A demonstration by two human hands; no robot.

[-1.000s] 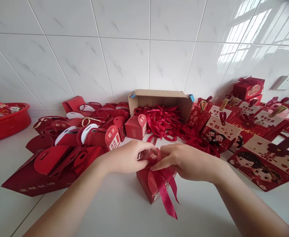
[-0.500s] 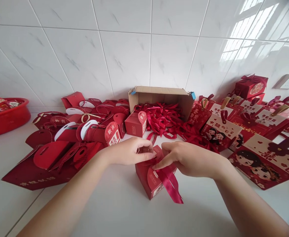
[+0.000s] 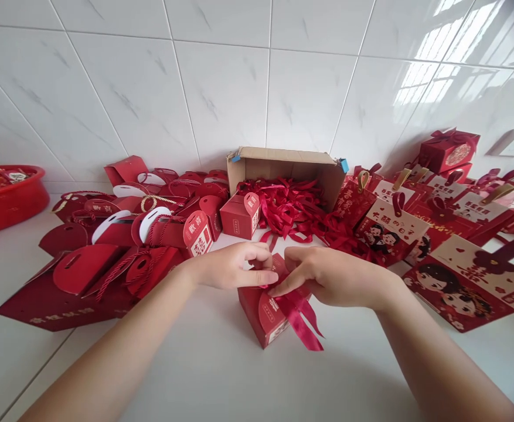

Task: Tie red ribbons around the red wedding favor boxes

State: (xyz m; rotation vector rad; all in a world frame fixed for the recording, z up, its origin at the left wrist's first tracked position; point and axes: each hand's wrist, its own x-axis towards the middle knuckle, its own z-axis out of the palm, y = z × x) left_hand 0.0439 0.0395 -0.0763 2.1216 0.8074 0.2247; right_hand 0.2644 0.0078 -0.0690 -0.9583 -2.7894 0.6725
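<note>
A small red gift box (image 3: 260, 310) stands on the white counter (image 3: 204, 375) in front of me. A red satin ribbon (image 3: 301, 319) hangs over its top and down its right side. My left hand (image 3: 230, 266) pinches the ribbon at the top of the box, fingers closed. From the right, my right hand (image 3: 327, 275) pinches the same ribbon, its fingertips meeting the left hand's above the box.
A cardboard box (image 3: 285, 170) on its side spills red ribbons (image 3: 289, 211) at the back. Folded red boxes (image 3: 120, 246) are piled at the left, printed gift bags (image 3: 450, 258) at the right. A red basin (image 3: 6, 199) sits far left. Another small red box (image 3: 240, 215) stands behind my hands.
The ribbon tails have been drawn up and shortened, and my fingertips have closed together over the box top. The view has tilted slightly.
</note>
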